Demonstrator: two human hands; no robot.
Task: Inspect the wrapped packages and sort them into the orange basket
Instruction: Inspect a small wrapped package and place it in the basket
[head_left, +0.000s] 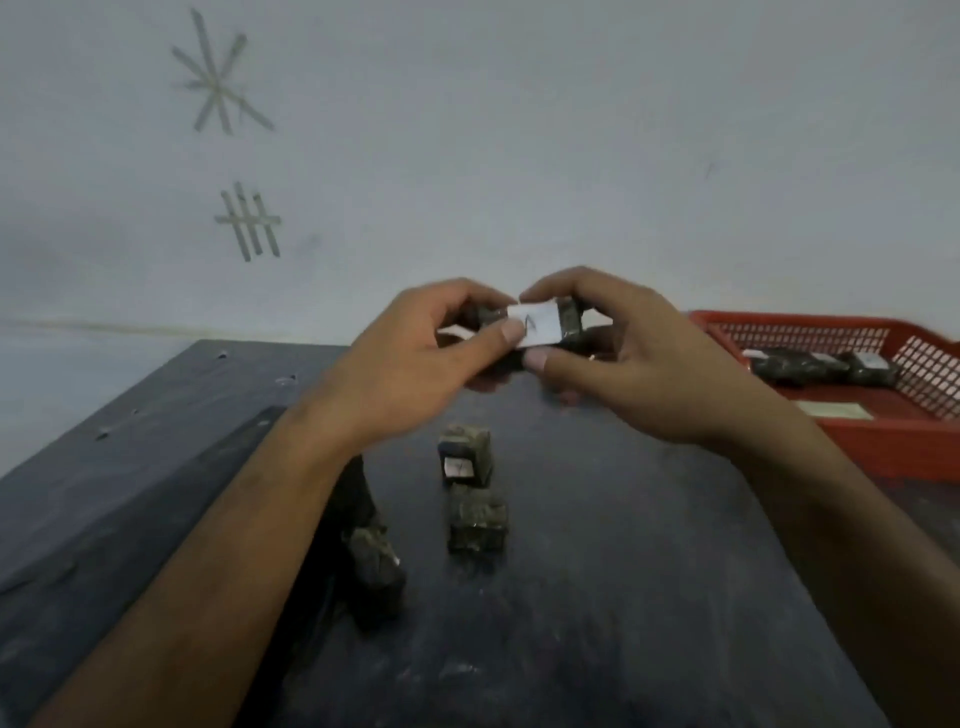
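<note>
Both hands up over the dark grey tabletop (597, 597), holding one small dark wrapped package w/ a white paper label (540, 325) between them. Left hand (415, 364) pinches its left end, thumb on the label edge, fingers curled round the back. Right hand (623, 358) clamps the right end, thumb under the label, fingers over the top. Package is in the air, well above the table, near the wall.

On the table below: a dark wrapped cube w/ a small white label (464, 456), another dark wrapped cube (477, 519) just nearer, & a third dark wrapped packet (378, 577) partly hidden by the left forearm.

Orange plastic mesh-sided basket (883, 332) sits at right, w/ two dark wrapped packages (821, 366) lying inside
</note>
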